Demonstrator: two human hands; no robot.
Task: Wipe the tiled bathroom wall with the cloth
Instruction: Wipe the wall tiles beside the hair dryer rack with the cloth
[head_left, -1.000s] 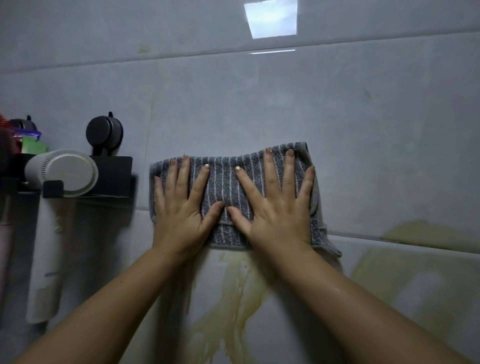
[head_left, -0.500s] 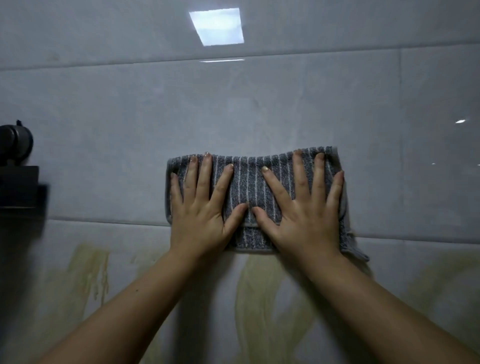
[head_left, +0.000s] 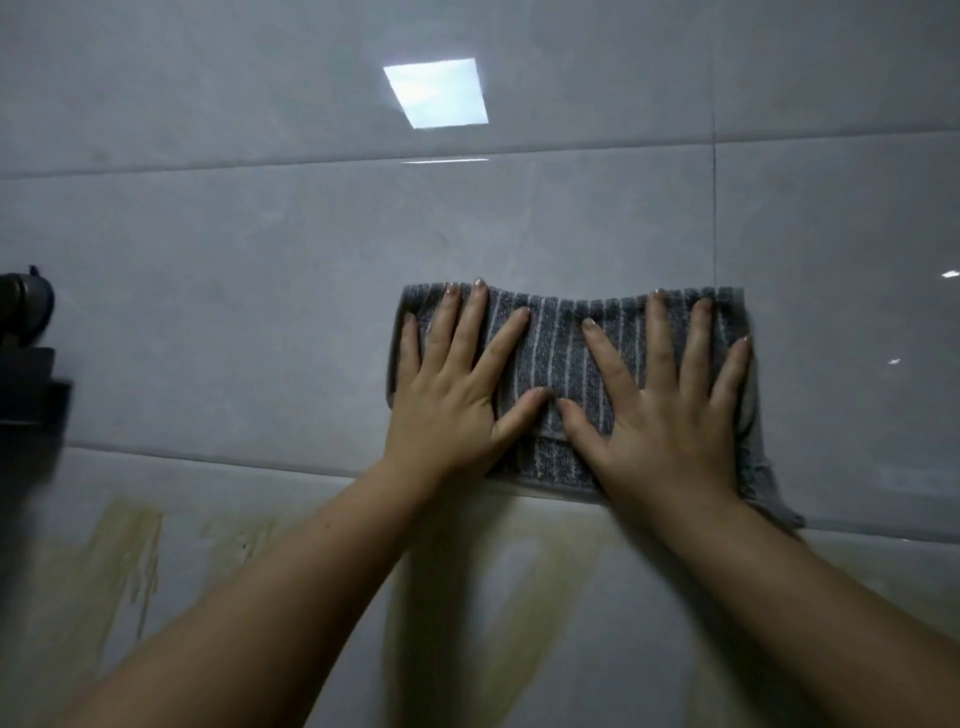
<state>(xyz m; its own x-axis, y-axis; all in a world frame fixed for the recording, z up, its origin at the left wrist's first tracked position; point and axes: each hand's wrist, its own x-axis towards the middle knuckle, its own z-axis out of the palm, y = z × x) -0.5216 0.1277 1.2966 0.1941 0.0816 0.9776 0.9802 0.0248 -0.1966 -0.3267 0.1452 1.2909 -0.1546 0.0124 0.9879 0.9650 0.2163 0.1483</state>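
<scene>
1. The striped grey cloth (head_left: 558, 343) lies folded flat against the tiled wall (head_left: 260, 312), under both hands, with its lower edge at a grout line.
2. The left hand (head_left: 447, 410) and right hand (head_left: 665, 426) are spread open, fingers straight, pressing the cloth side by side, thumbs almost touching.
3. Yellowish streaks (head_left: 524, 587) run down the tile just below the wrists.
4. Likely best: press evenly with both palms, draw the cloth down over the streaks in overlapping passes, and hold the loose corner under the right wrist flat.
5. A dark fitting (head_left: 23, 364) sits well left of the left hand.
</scene>
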